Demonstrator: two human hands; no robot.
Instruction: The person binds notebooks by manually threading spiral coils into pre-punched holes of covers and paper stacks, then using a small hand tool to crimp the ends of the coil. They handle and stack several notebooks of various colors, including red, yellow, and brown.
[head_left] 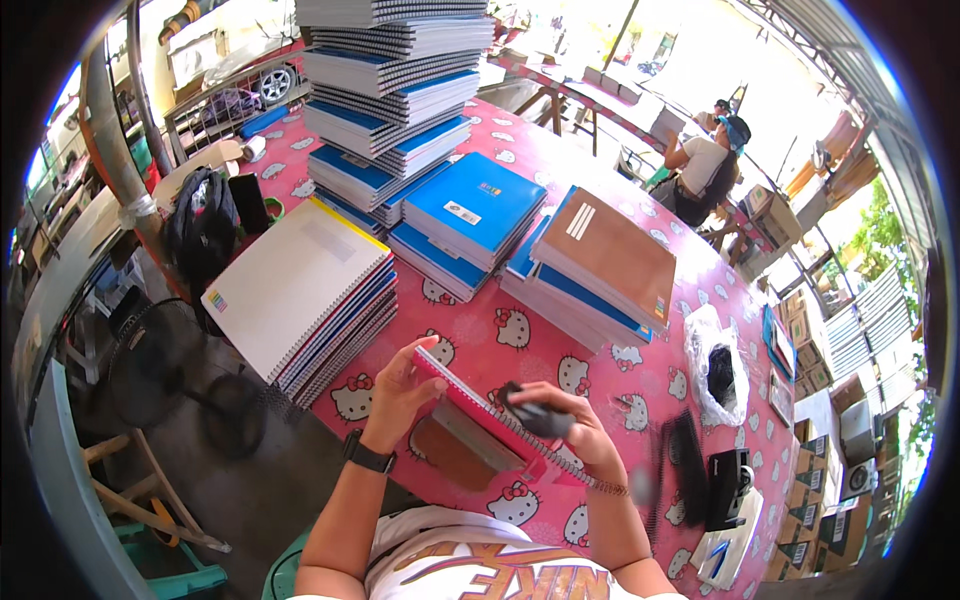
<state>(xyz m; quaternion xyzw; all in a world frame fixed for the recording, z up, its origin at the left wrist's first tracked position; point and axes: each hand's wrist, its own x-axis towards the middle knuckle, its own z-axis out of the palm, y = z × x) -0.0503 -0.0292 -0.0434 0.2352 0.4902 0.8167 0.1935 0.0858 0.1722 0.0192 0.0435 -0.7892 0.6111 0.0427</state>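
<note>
My left hand grips the upper end of a pink notebook, its thumb on the near side and fingers behind. The notebook stands on edge, tilted down to the right, above a grey and brown block-like thing on the table. A wire coil runs along the notebook's spine and on past its lower end toward my right wrist. My right hand is closed round a black hand tool beside the spine. Motion blur hides the tool's exact kind.
White spiral notebooks are piled at the left, blue books in tall stacks behind, brown-covered books to the right. The pink patterned table also bears a plastic bag and a black box. Another person sits farther back.
</note>
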